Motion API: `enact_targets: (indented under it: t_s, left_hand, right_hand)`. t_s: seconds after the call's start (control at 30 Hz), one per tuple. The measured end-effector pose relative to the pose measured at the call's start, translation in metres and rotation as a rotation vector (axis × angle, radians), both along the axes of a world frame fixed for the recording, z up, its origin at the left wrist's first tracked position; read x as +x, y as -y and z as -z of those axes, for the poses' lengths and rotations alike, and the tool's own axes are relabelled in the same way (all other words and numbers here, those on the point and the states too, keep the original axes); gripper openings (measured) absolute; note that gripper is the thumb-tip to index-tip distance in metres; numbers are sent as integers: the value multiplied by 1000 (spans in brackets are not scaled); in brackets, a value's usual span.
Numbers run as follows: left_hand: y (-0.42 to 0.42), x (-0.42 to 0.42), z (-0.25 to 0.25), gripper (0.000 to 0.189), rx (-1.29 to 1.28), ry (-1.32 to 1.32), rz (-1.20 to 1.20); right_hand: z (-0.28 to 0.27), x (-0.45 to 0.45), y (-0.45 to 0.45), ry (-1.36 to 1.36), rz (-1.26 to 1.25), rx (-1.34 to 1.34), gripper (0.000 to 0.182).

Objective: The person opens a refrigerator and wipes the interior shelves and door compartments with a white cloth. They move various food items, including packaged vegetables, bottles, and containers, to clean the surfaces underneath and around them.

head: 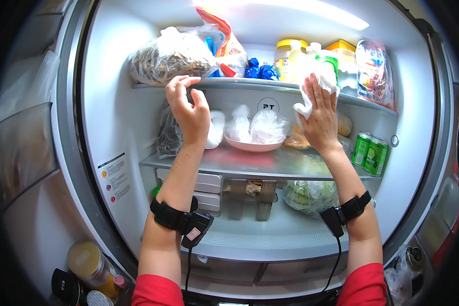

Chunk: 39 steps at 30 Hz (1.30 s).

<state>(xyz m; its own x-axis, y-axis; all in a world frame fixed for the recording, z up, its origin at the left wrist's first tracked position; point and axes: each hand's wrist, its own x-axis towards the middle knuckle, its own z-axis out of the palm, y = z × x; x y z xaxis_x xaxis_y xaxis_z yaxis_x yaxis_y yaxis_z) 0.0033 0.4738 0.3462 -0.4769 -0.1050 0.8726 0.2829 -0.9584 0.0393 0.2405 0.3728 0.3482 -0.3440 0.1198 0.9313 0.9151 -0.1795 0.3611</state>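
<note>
My right hand (318,113) holds a white cloth or tissue (305,105) under its palm and fingers, at the front edge of the upper glass shelf (244,82). Right behind its fingertips stands a green can (329,63), partly covered. My left hand (189,109) is raised at the left part of that shelf edge, fingers bent and apart, with nothing in it. Whether its fingertips touch the shelf is unclear. Just above it lies a clear plastic bag of brown dried food (168,57). Both hands are inside an open refrigerator.
On the middle shelf (237,162) are a pink bowl (254,145) with plastic bags and two green cans (370,153). Upstairs stand a yellow-lidded jar (283,57) and a wrapped pack (375,74). Bagged green vegetables (310,195) lie below. Jars (86,262) fill the left door rack.
</note>
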Motion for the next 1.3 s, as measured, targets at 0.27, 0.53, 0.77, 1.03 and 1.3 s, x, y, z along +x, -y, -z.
enact_targets:
  t_s: [0.27,0.53,0.77,1.03,1.3]
  left_hand:
    - [-14,-32,-3,36,67,116,-373]
    - [-31,-57,-10,56,-31,85,-541]
    - [-33,-70,-34,39,20,24,-555]
    - [-25,-87,-66,28,-129,-108,-574]
    - [-17,-102,-88,29,-254,-218,-559]
  right_hand:
    - [-4,-29,-22,62,12,-47,73]
    - [-16,-66,-46,335,-10,-22,59]
    - [-25,-86,-49,407,-21,-172,68]
    - [-34,-102,-67,574,-239,-62,57]
    - [-40,-128,-86,594,-360,-148,65]
